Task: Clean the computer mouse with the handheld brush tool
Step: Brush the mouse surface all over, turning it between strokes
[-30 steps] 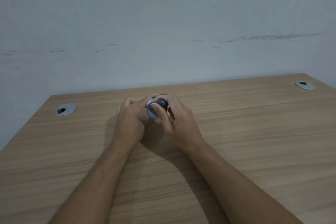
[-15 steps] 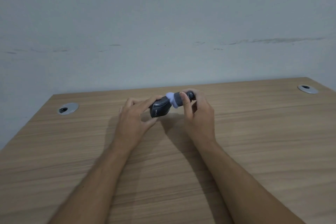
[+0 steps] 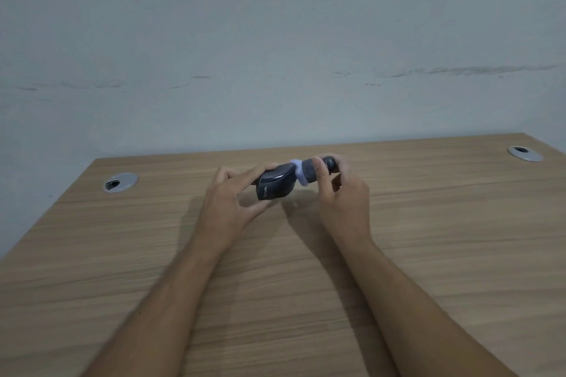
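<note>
A dark grey computer mouse [image 3: 275,184] is held just above the wooden desk [image 3: 428,239], tilted on its side, with my left hand [image 3: 228,208] gripping it between thumb and fingers. My right hand [image 3: 343,202] holds a small handheld brush tool [image 3: 309,171] with a dark grey body and pale lilac bristles. The bristles press against the right end of the mouse. My right thumb covers part of the brush body.
Two round silver cable grommets sit in the desk, one at the back left [image 3: 120,182] and one at the back right [image 3: 524,153]. A pale wall [image 3: 275,55] stands right behind the desk's far edge.
The hands have come apart: the right hand has drawn the brush to the right end of the mouse, and the mouse, hidden by both hands before, now shows in the left hand.
</note>
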Motion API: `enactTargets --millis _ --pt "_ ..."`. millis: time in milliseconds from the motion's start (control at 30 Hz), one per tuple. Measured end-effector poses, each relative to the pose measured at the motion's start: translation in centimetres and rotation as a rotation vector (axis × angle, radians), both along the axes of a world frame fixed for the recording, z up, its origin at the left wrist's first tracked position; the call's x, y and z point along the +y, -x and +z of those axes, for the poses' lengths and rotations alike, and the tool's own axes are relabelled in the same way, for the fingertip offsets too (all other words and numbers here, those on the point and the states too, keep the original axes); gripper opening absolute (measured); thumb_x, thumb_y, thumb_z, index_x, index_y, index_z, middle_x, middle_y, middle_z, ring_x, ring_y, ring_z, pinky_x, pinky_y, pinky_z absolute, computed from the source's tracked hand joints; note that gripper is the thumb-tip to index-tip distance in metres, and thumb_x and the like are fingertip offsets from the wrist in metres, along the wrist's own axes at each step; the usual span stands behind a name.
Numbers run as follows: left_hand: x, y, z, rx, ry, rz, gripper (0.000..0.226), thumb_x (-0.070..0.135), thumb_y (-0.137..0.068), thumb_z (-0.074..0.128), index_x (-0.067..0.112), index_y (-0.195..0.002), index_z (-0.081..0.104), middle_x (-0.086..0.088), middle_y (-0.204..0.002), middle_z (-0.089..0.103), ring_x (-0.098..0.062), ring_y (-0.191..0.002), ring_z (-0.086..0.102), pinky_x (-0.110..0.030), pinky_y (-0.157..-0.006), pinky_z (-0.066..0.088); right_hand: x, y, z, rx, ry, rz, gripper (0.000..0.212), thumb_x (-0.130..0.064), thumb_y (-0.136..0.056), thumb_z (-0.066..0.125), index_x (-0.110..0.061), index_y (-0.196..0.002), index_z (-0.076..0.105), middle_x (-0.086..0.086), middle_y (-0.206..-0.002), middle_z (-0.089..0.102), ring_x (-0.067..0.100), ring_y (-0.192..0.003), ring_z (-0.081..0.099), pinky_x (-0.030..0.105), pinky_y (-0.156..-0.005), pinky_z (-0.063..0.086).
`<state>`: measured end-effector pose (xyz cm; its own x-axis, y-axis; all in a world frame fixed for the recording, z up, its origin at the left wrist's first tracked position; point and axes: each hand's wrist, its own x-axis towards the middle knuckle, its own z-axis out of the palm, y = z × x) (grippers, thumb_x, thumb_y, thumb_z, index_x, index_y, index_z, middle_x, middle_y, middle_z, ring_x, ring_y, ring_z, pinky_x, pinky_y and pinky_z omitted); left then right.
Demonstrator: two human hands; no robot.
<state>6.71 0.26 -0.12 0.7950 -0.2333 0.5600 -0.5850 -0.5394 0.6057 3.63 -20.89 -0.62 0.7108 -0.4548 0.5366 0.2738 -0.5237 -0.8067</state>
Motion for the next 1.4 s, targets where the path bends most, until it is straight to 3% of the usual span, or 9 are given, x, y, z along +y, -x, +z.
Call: enactTargets --millis 167,300,467,633,733,933,1233,1333,1400 --pt "0.0 -0.2 -0.1 0.114 0.088 0.065 0.073 0.033 -0.081 0.097 0.054 -0.144 0.068 0.010 -0.115 0.060 0.016 -0.106 0.059 0.003 -0.090 0.039 0.6 0.8 0.6 -0.041 0.029 0.070 0.012 -0.035 -0.109 0.065 -0.026 -0.111 0.074 -0.013 -0.085 0.073 0.007 -0.072 0.067 0.016 -0.066 0.046" --pt "0.2 -0.6 -0.1 0.209 0.206 0.093 0.066 0.040 -0.081 0.096 0.048 -0.141 0.071 0.006 -0.129 0.070 0.005 -0.115 0.068 -0.026 -0.106 0.056 1.9 1.4 0.6 -0.065 0.079 0.217 0.011 -0.032 -0.109 0.065 -0.025 -0.109 0.074 -0.011 -0.083 0.072 0.012 -0.065 0.063 0.020 -0.062 0.047" --pt "0.2 -0.5 -0.3 0.291 0.333 0.014 0.057 0.040 -0.080 0.099 0.047 -0.132 0.076 0.002 -0.127 0.080 -0.004 -0.111 0.077 -0.046 -0.107 0.062 0.7 0.2 0.0 -0.011 -0.005 0.077 0.011 -0.035 -0.108 0.066 -0.028 -0.107 0.075 -0.014 -0.085 0.072 0.009 -0.070 0.064 0.013 -0.066 0.042" --pt "-0.3 -0.2 -0.6 0.277 0.214 -0.031 0.061 0.039 -0.082 0.096 0.046 -0.138 0.074 0.004 -0.129 0.074 -0.001 -0.119 0.072 -0.023 -0.111 0.054 0.7 0.5 0.4 -0.052 -0.011 0.101 0.011 -0.034 -0.110 0.064 -0.028 -0.114 0.073 -0.013 -0.091 0.072 0.012 -0.072 0.064 0.017 -0.069 0.045" --pt "-0.5 -0.2 -0.4 0.239 0.101 0.064 0.068 0.034 -0.081 0.096 0.041 -0.144 0.072 0.001 -0.119 0.066 0.002 -0.110 0.066 0.004 -0.086 0.042 1.8 1.2 0.8 -0.090 0.062 0.200 0.013 -0.031 -0.111 0.063 -0.024 -0.116 0.073 -0.012 -0.091 0.072 0.008 -0.073 0.065 0.018 -0.069 0.047" --pt "-0.2 -0.2 0.0 0.212 0.224 0.120 0.065 0.032 -0.080 0.097 0.042 -0.139 0.073 0.005 -0.127 0.068 0.002 -0.113 0.066 -0.020 -0.099 0.052 2.1 0.8 0.2 -0.063 0.094 0.136 0.015 -0.032 -0.110 0.064 -0.020 -0.108 0.072 -0.012 -0.083 0.068 0.000 -0.069 0.061 0.012 -0.065 0.042" --pt "-1.0 0.6 0.1 0.176 0.080 0.073 0.066 0.029 -0.081 0.097 0.042 -0.141 0.073 0.005 -0.117 0.060 0.009 -0.111 0.060 0.007 -0.082 0.039 0.8 0.6 0.6 -0.045 0.033 0.077 0.014 -0.034 -0.110 0.063 -0.023 -0.112 0.073 -0.010 -0.086 0.072 0.011 -0.073 0.065 0.017 -0.069 0.046" --pt "-0.8 0.1 0.0 0.148 0.019 0.118 0.073 0.020 -0.079 0.097 0.037 -0.145 0.072 0.005 -0.111 0.056 0.002 -0.102 0.060 -0.001 -0.085 0.044 2.1 1.4 1.2 -0.103 0.107 0.193 0.012 -0.028 -0.109 0.066 -0.019 -0.113 0.074 -0.008 -0.092 0.074 0.011 -0.079 0.068 0.016 -0.072 0.050" --pt "-0.7 -0.1 0.0 0.169 0.004 0.130 0.079 0.008 -0.075 0.094 0.035 -0.145 0.072 -0.001 -0.114 0.057 -0.014 -0.105 0.060 -0.025 -0.098 0.055 3.0 1.7 1.1 -0.140 0.174 0.259 0.011 -0.024 -0.108 0.068 -0.015 -0.112 0.074 -0.008 -0.095 0.075 0.008 -0.081 0.069 0.019 -0.074 0.052"
